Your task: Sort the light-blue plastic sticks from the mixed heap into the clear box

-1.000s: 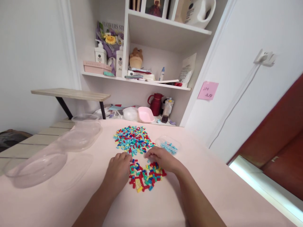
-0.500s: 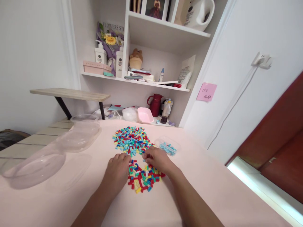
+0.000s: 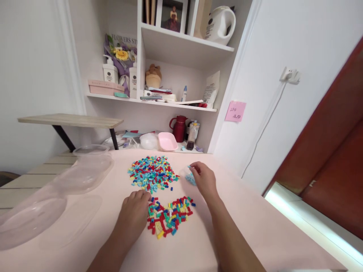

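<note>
My right hand point(image 3: 204, 178) is over a small clear tub point(image 3: 183, 173) at the right, which holds light-blue toy bricks point(image 3: 191, 179). Its thumb and fingers pinch a small light-blue toy brick point(image 3: 189, 166) above the tub. Palm down on the tabletop, my left hand point(image 3: 135, 209) has its fingers curled and close together, at the left edge of the nearer pile of mixed toy bricks point(image 3: 170, 215). Its fingertips are hidden, so what they hold, if anything, does not show. Beyond both hands lies the larger pile of mixed toy bricks point(image 3: 153, 172).
Clear plastic tubs and lids point(image 3: 31, 219) stand along the left of the pink tabletop point(image 3: 181, 253). At the back are a pink tray point(image 3: 168, 142), a red jug point(image 3: 179, 129) and a bottle point(image 3: 192, 136). A slatted wooden riser point(image 3: 70, 120) stands back left.
My right hand has moved from between the two piles to the tub on the right, with a light-blue toy brick at its fingertips. My left hand stays beside the nearer pile. The view has shifted slightly.
</note>
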### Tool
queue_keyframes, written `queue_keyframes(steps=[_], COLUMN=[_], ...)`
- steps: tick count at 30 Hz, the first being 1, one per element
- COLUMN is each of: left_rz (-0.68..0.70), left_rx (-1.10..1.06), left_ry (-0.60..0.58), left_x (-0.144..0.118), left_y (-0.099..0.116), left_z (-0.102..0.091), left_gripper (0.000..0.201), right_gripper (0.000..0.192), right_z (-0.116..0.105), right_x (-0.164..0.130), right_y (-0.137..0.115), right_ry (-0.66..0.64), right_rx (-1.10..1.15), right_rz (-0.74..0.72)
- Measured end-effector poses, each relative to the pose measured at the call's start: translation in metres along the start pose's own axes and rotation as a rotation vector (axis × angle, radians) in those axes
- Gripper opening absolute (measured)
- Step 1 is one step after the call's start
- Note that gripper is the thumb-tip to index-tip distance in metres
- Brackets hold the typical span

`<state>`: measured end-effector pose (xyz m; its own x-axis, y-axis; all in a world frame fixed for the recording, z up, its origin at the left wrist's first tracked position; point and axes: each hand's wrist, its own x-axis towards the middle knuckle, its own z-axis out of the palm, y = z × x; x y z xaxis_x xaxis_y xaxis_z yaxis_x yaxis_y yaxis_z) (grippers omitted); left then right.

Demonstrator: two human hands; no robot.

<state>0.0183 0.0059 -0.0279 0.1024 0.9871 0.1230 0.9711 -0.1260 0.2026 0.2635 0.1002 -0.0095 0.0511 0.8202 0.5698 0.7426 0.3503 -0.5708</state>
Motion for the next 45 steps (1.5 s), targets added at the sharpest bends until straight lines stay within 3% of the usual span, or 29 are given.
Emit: queue_keyframes(steps=[3,6,10,13,16,23,32,45], left_rz=[-0.005,-0.002,0.007,0.002,0.001,0.004,-0.025,-0.032], left_rx=[-0.008,-0.021,-0.031,-0.025,-0.02,0.006,0.02,0.115], left_ry=[-0.001,0.01,0.025,0.034,0.053,0.048,0.058,-0.042], left_x=[0.0,-0.001,-0.001,-0.002,-0.001,0.0,0.001,0.004], left_y=[0.0,-0.001,-0.001,-0.002,-0.004,-0.004,-0.005,-0.001], left_z=[0.0,0.0,0.002,0.005,0.008,0.011,0.014,0.006], left_gripper=[0.035,0.036,0.039,0.042,0.042,0.046,0.05,0.06], right_gripper=[0.028,0.03,0.025,0.025,0.03,0.031,0.022,0.033], right_z=[-0.004,0.006,0.035,0.056,0.067,0.069,0.067,0.061], right_x=[0.002,-0.001,-0.014,-0.027,-0.035,-0.033,-0.028,-0.029], right_y=[0.011,0.005,-0.022,-0.038,-0.044,-0.04,-0.037,-0.044], right_ry=[0.064,0.051,-0.209,-0.42,-0.507,-0.538,-0.536,-0.594], right_rx=[-0.052,0.058,0.228,0.206,0.12,0.022,0.133,0.041], right_rz=[0.076,0.018,-0.179,-0.313,-0.35,-0.383,-0.338,-0.359])
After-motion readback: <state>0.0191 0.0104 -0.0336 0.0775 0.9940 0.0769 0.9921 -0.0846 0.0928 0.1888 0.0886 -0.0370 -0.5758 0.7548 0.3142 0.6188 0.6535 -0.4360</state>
